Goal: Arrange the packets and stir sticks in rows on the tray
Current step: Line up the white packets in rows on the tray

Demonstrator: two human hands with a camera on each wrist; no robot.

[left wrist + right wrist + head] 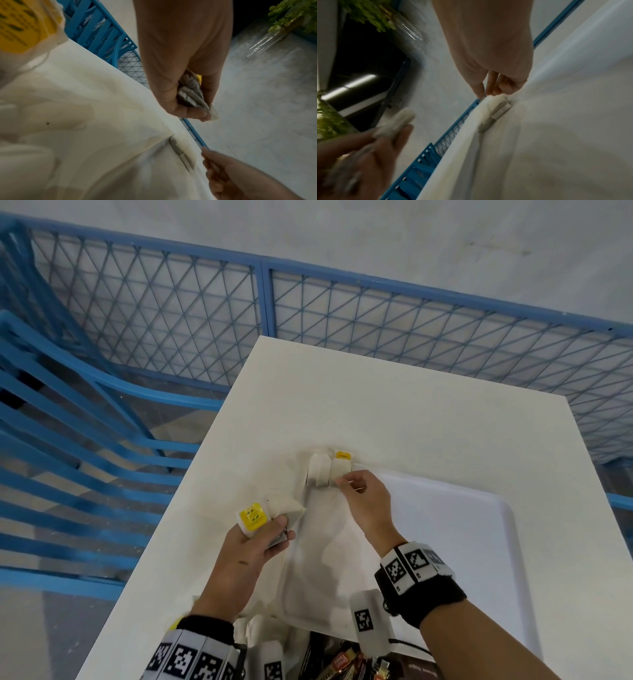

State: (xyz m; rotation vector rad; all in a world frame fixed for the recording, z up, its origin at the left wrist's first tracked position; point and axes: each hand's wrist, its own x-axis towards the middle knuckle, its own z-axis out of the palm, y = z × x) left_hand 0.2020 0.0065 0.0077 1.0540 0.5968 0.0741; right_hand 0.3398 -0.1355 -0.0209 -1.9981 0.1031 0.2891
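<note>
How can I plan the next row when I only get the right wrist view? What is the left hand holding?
Observer: The left hand grips a bunch of white packets, the top one yellow-labelled.
Operator: How many are laid down?
Observer: Two placed packets lie side by side at the far left corner of the tray; the right hand pinches the right one.
Operator: More stock?
Observer: Brown sachets are piled at the near edge of the table.
</note>
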